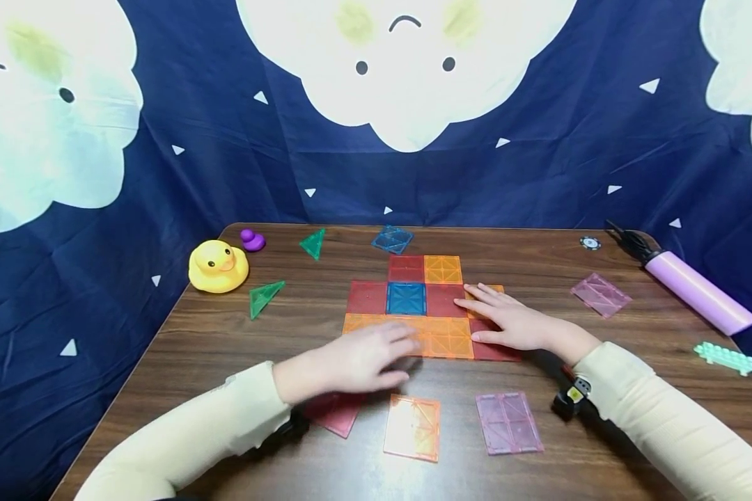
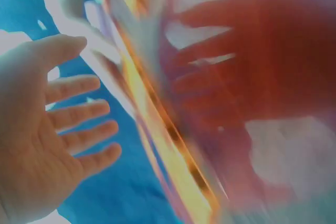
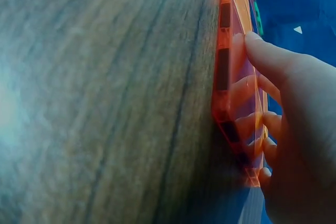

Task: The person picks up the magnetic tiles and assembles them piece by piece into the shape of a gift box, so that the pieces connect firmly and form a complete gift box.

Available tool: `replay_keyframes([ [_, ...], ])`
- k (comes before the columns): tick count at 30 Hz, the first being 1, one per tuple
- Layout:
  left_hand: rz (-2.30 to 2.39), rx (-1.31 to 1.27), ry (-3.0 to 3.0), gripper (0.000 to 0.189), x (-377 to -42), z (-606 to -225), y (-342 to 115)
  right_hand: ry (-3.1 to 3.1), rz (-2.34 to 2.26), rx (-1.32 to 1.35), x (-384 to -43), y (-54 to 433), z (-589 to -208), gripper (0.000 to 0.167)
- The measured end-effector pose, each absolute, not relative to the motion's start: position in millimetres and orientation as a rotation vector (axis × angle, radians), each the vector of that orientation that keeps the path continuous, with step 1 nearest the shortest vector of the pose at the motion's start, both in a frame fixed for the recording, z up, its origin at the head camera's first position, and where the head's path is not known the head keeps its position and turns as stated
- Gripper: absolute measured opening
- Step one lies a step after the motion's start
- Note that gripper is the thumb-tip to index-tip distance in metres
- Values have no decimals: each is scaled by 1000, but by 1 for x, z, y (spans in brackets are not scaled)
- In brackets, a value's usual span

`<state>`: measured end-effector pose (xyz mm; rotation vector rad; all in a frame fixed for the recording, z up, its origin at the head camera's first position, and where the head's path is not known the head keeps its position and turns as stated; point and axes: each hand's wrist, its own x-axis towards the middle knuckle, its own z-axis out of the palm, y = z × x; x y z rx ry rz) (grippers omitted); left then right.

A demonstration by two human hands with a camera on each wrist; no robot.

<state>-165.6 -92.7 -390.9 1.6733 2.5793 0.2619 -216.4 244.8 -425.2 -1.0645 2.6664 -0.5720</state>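
Square translucent magnetic tiles lie edge to edge on the table. A blue tile [image 1: 406, 299] sits between red tiles [image 1: 366, 298], with orange tiles [image 1: 448, 339] along the near row. My left hand [image 1: 366, 358], slightly blurred, is over that row's left part and hides some of it. In the left wrist view its fingers [image 2: 86, 114] are spread and nothing lies between them. My right hand [image 1: 517, 320] rests its spread fingertips on the assembly's right side, by a corner red tile [image 1: 498, 350]. The right wrist view shows the thumb [image 3: 268, 56] over a red-orange tile's edge.
Nearer me lie a red tile [image 1: 335, 417], partly under my left forearm, an orange tile [image 1: 412, 428] and a purple tile [image 1: 509, 423]. Around the back and sides are a yellow duck [image 1: 218, 266], green triangles [image 1: 265, 299], a loose blue tile [image 1: 392, 239] and a lilac cylinder [image 1: 698, 291].
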Motion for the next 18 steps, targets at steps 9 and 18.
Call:
replay_keyframes([
  [9,27,2047,2306,42,-103,-391,-95,2665,-585,-1073,-216,244,-425,67],
  [18,-9,2020,2331,35,-107,-401,-82,2675,-619,-1085,-215,245,-427,67],
])
